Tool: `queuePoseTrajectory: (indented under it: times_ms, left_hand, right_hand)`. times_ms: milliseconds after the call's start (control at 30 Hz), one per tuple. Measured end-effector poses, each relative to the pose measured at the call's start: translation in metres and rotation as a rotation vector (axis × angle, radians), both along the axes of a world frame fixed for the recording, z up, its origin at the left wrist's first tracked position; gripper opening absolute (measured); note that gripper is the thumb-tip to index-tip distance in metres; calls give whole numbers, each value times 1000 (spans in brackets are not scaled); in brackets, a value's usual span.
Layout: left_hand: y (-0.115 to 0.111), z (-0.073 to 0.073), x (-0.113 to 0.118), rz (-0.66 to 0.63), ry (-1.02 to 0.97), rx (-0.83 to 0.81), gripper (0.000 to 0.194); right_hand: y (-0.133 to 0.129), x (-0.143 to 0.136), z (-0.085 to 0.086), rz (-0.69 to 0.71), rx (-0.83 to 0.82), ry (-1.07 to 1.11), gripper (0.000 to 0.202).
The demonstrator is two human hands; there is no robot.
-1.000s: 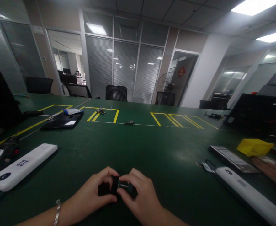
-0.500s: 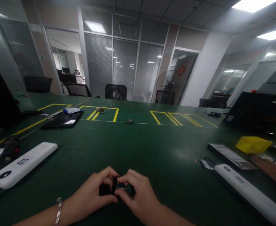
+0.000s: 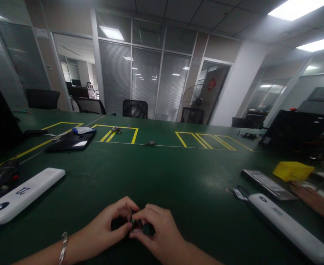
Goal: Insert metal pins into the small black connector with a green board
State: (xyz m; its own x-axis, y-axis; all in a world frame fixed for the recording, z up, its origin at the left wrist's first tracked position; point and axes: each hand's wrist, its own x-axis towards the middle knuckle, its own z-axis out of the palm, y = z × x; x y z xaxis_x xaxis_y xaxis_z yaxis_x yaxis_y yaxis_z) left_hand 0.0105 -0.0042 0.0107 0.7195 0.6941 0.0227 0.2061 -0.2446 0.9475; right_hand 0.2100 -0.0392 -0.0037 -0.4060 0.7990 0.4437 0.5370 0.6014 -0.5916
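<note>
Near the front edge of the green table (image 3: 118,165), my two hands meet over a small dark object with a green part (image 3: 133,221). My left hand (image 3: 109,224) pinches its left side between thumb and fingers. On the other side, my right hand (image 3: 160,230) is closed round a dark green, rounded piece (image 3: 148,229) that shows between thumb and fingers. The fingers hide most of both pieces, so their exact shape and whether they are joined cannot be made out.
White bars lie at left (image 3: 26,193) and right (image 3: 286,224). A flat grey device (image 3: 269,184), a yellow block (image 3: 293,170) and another person's hand (image 3: 313,198) are at right. A black tablet (image 3: 70,141) and a small metal part (image 3: 151,143) lie farther back.
Both hands have shifted slightly left, and my fingertips have come closer together around the small object. The view has turned a little to the right.
</note>
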Motion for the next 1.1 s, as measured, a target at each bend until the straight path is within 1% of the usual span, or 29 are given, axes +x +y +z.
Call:
queuePoseTrajectory:
  times_ms: [200, 333, 533, 733, 867, 967, 1100]
  left_hand:
    - [0, 2, 2, -25, -63, 13, 12]
    - [2, 2, 2, -8, -73, 1, 13]
    - [5, -1, -1, 4, -64, -19, 17]
    - [5, -1, -3, 25, -84, -29, 18]
    - [4, -1, -3, 33, -90, -53, 19]
    - [5, -5, -3, 43, -110, -67, 19]
    - [10, -13, -4, 57, -122, -86, 17]
  right_hand:
    - [0, 1, -4, 0, -53, 28, 29]
    - [0, 1, -6, -14, -80, 83, 34]
    - [0, 0, -3, 7, -89, 106, 28]
    - [1, 0, -1, -28, -109, 146, 24]
    - [1, 0, 3, -29, -134, 197, 13]
    - [0, 0, 8, -6, -147, 254, 12]
    - [-2, 1, 11, -39, -121, 289, 13]
